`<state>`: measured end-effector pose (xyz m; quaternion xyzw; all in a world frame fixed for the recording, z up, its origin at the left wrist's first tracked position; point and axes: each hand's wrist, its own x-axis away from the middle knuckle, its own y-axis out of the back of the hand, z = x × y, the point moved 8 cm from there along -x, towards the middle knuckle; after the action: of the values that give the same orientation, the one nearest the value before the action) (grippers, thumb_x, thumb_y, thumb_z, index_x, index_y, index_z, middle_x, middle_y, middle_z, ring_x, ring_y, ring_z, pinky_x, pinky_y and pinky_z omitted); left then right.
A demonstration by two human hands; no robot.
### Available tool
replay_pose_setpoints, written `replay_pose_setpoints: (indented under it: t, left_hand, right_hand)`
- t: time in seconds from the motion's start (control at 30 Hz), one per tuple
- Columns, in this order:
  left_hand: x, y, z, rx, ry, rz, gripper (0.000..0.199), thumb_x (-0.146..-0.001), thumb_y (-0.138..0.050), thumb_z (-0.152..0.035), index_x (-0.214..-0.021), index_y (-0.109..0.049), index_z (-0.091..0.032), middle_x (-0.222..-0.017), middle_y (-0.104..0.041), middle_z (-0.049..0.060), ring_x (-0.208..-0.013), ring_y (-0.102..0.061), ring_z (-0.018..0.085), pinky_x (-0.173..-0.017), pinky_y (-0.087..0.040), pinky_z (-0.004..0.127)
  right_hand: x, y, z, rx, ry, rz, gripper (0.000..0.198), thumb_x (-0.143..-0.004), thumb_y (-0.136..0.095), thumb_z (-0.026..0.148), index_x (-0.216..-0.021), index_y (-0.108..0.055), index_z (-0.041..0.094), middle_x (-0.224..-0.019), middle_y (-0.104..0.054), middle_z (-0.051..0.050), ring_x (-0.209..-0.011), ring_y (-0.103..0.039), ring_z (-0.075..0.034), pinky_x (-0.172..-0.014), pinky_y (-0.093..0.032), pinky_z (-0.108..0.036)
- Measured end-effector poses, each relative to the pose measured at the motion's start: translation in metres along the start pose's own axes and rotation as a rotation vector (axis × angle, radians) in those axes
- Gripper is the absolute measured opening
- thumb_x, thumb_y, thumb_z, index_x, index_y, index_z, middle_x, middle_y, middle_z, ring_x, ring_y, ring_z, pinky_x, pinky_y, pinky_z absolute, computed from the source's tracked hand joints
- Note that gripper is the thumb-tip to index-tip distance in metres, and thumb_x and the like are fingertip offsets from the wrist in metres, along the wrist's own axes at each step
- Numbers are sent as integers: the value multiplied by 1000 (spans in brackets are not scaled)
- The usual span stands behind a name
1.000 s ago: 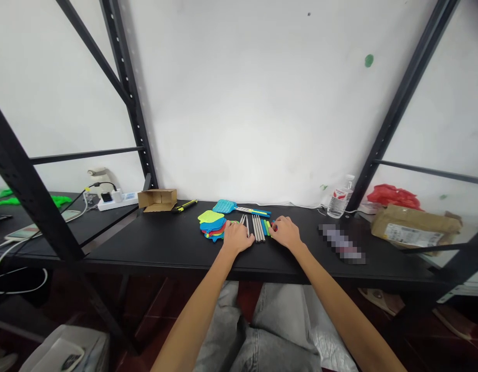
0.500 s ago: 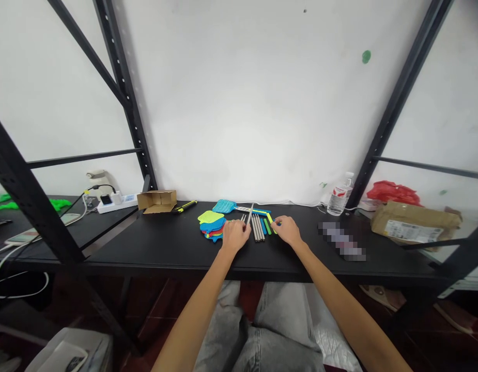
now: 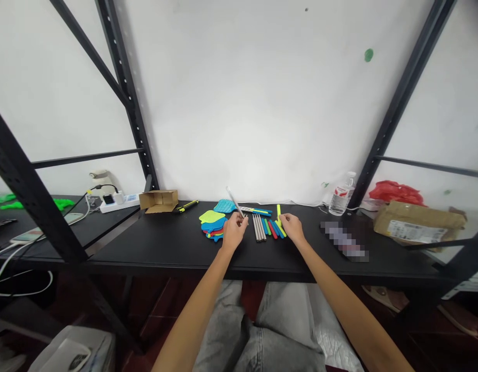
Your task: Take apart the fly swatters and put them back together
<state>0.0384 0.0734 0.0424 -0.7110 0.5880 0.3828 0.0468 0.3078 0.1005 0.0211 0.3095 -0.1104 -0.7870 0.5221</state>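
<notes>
- A seated person works at a black table (image 3: 165,243) set against a white wall, both bare forearms stretched out over grey trousers.
- The left hand (image 3: 234,231) is closed around a thin grey metal rod (image 3: 234,200), pinched at its lower end; the rod tilts up and to the left, lifted clear of the table.
- The right hand (image 3: 292,227) grips a short yellow-green plastic handle (image 3: 278,211), held nearly upright between fingertips, its top end pointing at the wall.
- Between the two hands, a row of grey rods (image 3: 258,228) lies flat on the table, side by side and running away from the person.
- Just right of that row lies a fan of coloured handles (image 3: 273,228) in green, blue and red, touching one another and close to the right hand.
- Left of the left hand sits a stack of coloured fly-swatter heads (image 3: 212,223): yellow-green on top, blue, red and orange edges showing beneath.
- Behind the stack, an assembled blue fly swatter (image 3: 239,207) lies flat near the wall, its head to the left and its handle running right.
- Further left along the back edge: a small open cardboard box (image 3: 158,200), a yellow and black utility knife (image 3: 186,205) just beside it, and a white power strip (image 3: 117,202) with plugs in it.
- To the right stand a clear water bottle (image 3: 340,195) with a red label, a brown paper parcel (image 3: 417,222) and a red plastic bag (image 3: 396,194) behind it.
- Black shelving posts (image 3: 124,88) frame the scene on both sides.
</notes>
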Motion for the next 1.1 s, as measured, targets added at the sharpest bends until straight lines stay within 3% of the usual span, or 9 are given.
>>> replay_pose_setpoints:
  t: [0.2, 0.47, 0.87, 1.1]
  left_hand:
    - [-3, 4, 12, 249, 88, -52, 25, -83, -64, -41, -93, -55, -20, -85, -74, 6, -86, -72, 23, -72, -50, 29]
    - [-4, -7, 25, 600, 252, 2, 44, -74, -74, -51, -93, -55, -17, -80, -75, 7, -54, -65, 15, -47, -42, 23]
    - [-4, -13, 25, 723, 278, 59, 47, -69, -80, -51, -90, -58, -15, -79, -76, 8, -48, -64, 13, -43, -42, 21]
    - [-4, -8, 25, 730, 306, 18, 49, -67, -81, -52, -91, -60, -15, -80, -76, 9, -49, -64, 14, -44, -43, 22]
  right_hand:
    - [10, 0, 21, -54, 169, -12, 25, -90, -46, 39, -96, -63, 22, -85, -76, -4, -77, -68, -21, -76, -47, -29]
    - [43, -19, 64, 115, 538, 148, 25, -96, -46, 41, -102, -63, 24, -97, -69, -6, -89, -63, -21, -80, -45, -28]
    - [40, -17, 61, -45, 593, 98, 22, -97, -46, 38, -100, -61, 23, -90, -67, -4, -80, -60, -20, -70, -45, -28]
    - [43, -19, 64, -65, 597, 159, 21, -96, -49, 39, -100, -62, 23, -90, -68, -4, -76, -62, -20, -64, -46, -28]
